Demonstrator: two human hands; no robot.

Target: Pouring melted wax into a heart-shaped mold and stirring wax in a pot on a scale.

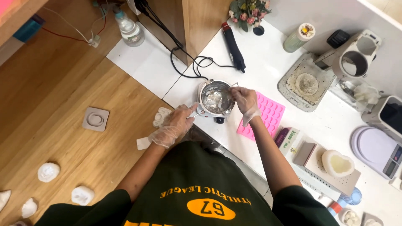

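The pot (216,98), at the white counter's (268,62) near edge, holds pale lumps that look unmelted, so stirring seems early: the gloved left hand (173,125) grips its handle while the right hand (245,100) pinches a thin stirrer (pink mould (270,114) beside it empty).

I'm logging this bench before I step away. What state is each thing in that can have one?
Metal pot: open, holding pale lumps.
Left hand: gloved, at the pot's handle.
Right hand: gloved, fingers at the pot's rim.
Pink mould: flat on the counter, cavities look empty.
Spray bottle: upright, capped.
Black heat tool: lying down, cord attached.
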